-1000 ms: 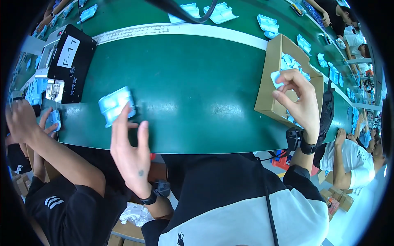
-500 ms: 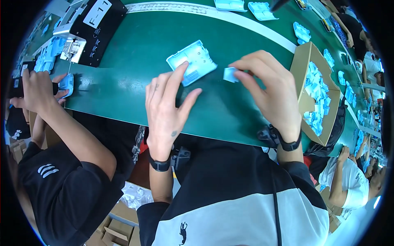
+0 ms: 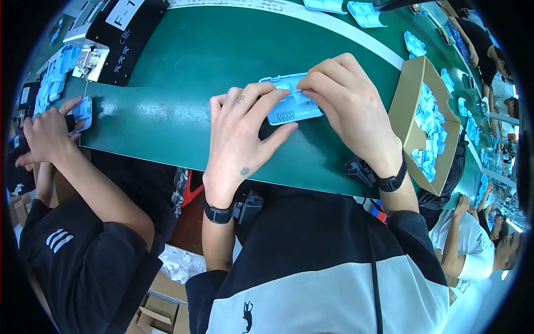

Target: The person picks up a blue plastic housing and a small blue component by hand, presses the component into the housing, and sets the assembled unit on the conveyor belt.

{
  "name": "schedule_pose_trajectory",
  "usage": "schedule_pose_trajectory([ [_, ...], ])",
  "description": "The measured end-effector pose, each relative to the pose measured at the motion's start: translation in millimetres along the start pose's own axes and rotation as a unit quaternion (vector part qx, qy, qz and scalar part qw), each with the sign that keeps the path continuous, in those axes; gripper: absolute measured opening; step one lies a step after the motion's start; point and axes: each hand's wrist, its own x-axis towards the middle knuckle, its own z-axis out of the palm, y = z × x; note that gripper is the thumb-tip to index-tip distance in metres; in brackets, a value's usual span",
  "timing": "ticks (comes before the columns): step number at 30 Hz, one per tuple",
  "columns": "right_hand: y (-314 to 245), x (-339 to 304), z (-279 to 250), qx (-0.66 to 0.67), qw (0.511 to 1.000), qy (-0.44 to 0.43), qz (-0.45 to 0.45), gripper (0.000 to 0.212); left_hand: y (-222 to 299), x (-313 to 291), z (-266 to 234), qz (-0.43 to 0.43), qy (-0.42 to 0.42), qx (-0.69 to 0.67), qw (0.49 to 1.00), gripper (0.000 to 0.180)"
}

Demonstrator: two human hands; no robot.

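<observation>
Left hand [image 3: 236, 133] spread on slotted light-blue shell [image 3: 300, 113], presumably steadied thus; small blue piece [image 3: 300, 97] pinched by right hand [image 3: 356, 108].

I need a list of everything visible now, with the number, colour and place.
Table: one, green, middle
Shell: one, light blue, table centre
Small piece: one, light blue, over the shell
Carton: one, brown, right
Loose pieces: many, light blue, inside carton
Other shells: several, light blue, far and left
Strip: one, white, table's far side
Machine: one, black and silver, upper left
Co-workers: several, black or white tops, both sides
Boxes: several, brown, lower left
Wristbands: two, black, wrists
Left grip: one, bare, touching shell
Right grip: one, bare, holding small piece
</observation>
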Motion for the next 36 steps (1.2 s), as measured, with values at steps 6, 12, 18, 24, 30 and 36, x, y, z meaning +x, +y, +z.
schedule_pose_trajectory([
  [6,1,-3,8,-0.007,0.999,-0.041,0.012,0.012,-6,0,1,0.005,0.0,0.003,1.0,0.048],
  [12,2,1,12,-0.026,0.997,-0.07,-0.001,0.014,-9,-1,3,0.01,0.005,-0.003,1.0,0.045],
  [18,8,13,8,-0.055,0.99,-0.129,-0.022,0.014,-10,-1,4,0.024,0.001,-0.008,1.0,0.045],
  [24,7,11,9,-0.04,0.99,-0.127,-0.054,0.015,-3,-5,-1,0.006,0.004,-0.022,1.0,0.046],
  [30,3,-13,-17,0.012,0.999,-0.038,0.02,0.021,-10,-2,2,0.001,0.011,-0.043,0.999,0.045],
  [36,46,-120,-114,-0.133,0.913,0.005,0.386,0.023,1,5,-4,-0.148,0.003,-0.089,0.985,0.049],
])
